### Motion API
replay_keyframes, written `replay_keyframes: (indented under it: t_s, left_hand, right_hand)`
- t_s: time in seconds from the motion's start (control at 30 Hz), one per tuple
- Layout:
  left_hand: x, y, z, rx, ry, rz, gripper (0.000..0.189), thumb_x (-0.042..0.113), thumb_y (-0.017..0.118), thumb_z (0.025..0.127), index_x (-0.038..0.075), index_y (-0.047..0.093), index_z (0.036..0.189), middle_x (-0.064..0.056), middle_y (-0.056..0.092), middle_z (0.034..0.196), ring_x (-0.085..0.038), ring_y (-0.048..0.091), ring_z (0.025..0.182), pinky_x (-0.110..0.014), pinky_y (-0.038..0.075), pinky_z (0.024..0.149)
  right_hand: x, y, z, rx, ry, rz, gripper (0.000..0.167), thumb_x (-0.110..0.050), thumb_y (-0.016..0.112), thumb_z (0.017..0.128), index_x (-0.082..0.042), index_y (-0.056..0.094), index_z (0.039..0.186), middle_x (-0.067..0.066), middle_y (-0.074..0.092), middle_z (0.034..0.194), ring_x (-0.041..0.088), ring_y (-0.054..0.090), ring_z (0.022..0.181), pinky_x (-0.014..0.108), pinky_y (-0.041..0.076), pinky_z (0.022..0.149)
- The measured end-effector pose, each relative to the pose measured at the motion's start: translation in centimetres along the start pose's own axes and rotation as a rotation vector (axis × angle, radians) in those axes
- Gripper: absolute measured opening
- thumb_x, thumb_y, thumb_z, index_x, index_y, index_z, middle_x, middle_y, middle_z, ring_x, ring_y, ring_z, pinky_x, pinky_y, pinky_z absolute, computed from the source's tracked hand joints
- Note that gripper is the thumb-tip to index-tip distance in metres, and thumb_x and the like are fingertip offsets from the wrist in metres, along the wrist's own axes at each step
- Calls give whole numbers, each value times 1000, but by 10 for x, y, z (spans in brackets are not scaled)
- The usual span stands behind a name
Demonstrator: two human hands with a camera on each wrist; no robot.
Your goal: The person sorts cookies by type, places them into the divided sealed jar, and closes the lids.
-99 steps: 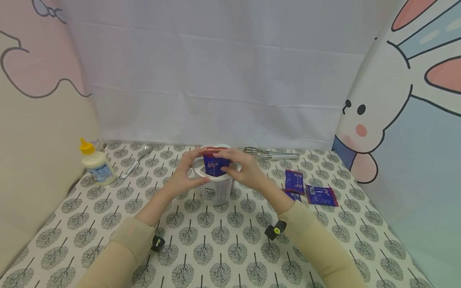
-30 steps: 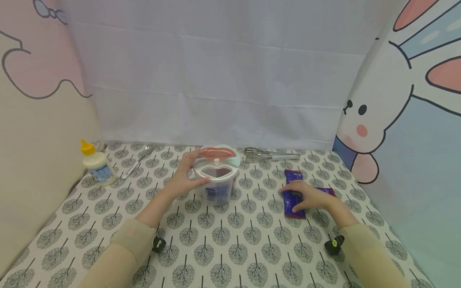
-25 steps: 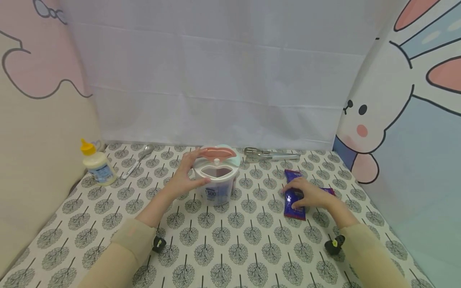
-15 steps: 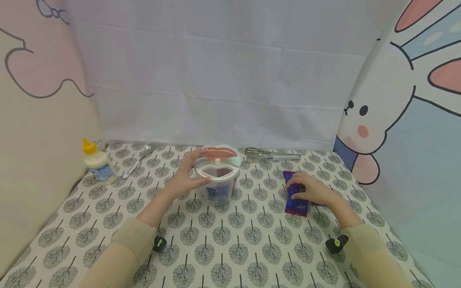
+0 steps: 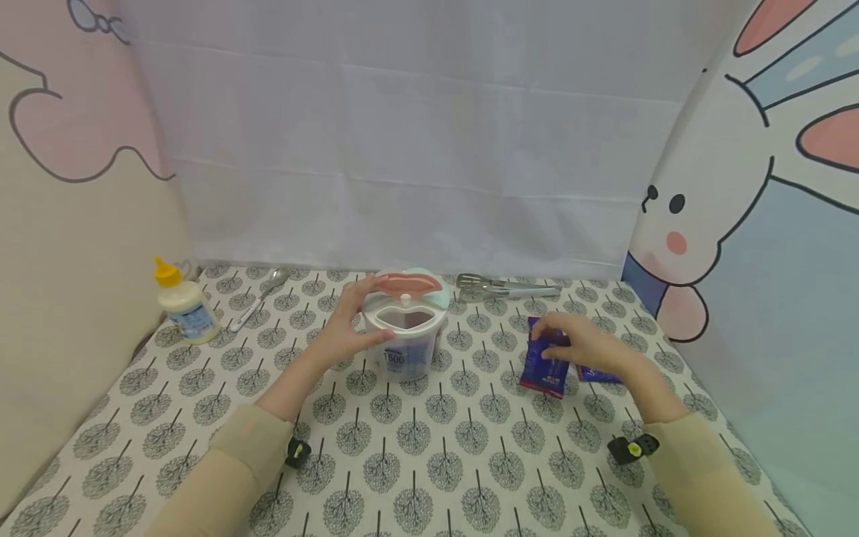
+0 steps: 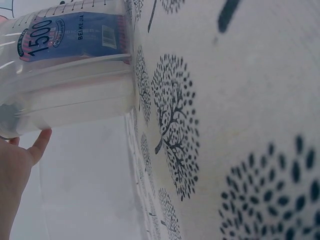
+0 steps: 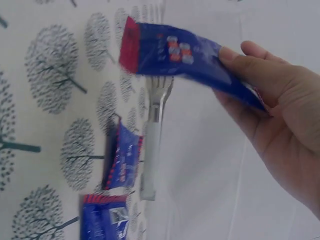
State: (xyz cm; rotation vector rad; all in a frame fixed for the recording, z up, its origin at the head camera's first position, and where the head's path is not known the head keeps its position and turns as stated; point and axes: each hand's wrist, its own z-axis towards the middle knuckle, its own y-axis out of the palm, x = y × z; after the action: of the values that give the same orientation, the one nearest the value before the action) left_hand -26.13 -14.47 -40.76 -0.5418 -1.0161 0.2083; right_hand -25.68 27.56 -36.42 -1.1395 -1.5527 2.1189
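A clear plastic jar (image 5: 409, 359) marked 1500 stands upright mid-table, its white lid showing an open front hole and a pink flap raised behind. My left hand (image 5: 344, 328) grips the jar's rim from the left, thumb in front and fingers behind. Inside the jar, a blue packet (image 6: 82, 36) shows through the wall in the left wrist view. My right hand (image 5: 590, 349) pinches a blue snack packet (image 7: 185, 55) with red ends between thumb and fingers. The right wrist view shows it lifted off the cloth. Two more packets (image 7: 124, 156) lie on the cloth below it.
Metal tongs (image 5: 510, 289) lie behind, to the right of the jar. At the back left are a spoon (image 5: 258, 300) and a cream bottle (image 5: 188, 309) with a yellow cap. White cloth (image 5: 416, 149) walls off the back of the table.
My right hand lowered a packet into the jar, moved right to the remaining packets, and has now picked one up. The left hand stays at the jar's rim.
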Motion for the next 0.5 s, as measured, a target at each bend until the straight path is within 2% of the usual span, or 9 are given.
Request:
replay_keyframes:
  t_s: [0.17, 0.23, 0.37, 0.43, 0.5]
  left_hand:
    - [2, 1, 0, -10, -21, 0, 88, 18, 77, 75, 23, 28, 147, -11, 15, 155, -37, 22, 138, -59, 34, 104]
    - [11, -1, -1, -16, -27, 3, 87, 17, 76, 76, 19, 27, 147, -13, 16, 155, -39, 24, 137, -60, 34, 104]
    - [8, -1, -1, -12, -19, 2, 86, 24, 76, 76, 27, 28, 147, -11, 17, 154, -38, 26, 136, -59, 35, 103]
    - [4, -1, -1, -5, -9, -4, 86, 28, 77, 76, 34, 28, 146, -8, 17, 155, -36, 26, 136, -60, 35, 103]
    - [-2, 0, -1, -1, -10, -9, 86, 27, 78, 75, 37, 29, 145, -5, 16, 155, -34, 24, 138, -59, 35, 103]
  right_hand:
    - [-12, -10, 5, 46, -31, 2, 21, -14, 74, 80, -22, 61, 94, -10, 60, 95, 6, 56, 82, 25, 53, 68]
    - [-18, -14, 7, 76, -59, -17, 20, -12, 75, 80, -22, 64, 93, -10, 63, 95, 6, 58, 83, 25, 53, 68]
    - [-29, -23, 13, 152, -133, -64, 25, -6, 74, 79, -20, 69, 98, -6, 67, 101, 9, 63, 87, 24, 55, 69]
    - [-36, -28, 17, 186, -168, -72, 29, -3, 74, 78, -18, 70, 102, -4, 68, 103, 11, 63, 89, 25, 54, 81]
    - [-42, -32, 22, 223, -206, -81, 31, -1, 74, 77, -17, 70, 103, -2, 68, 104, 12, 63, 90, 24, 53, 82]
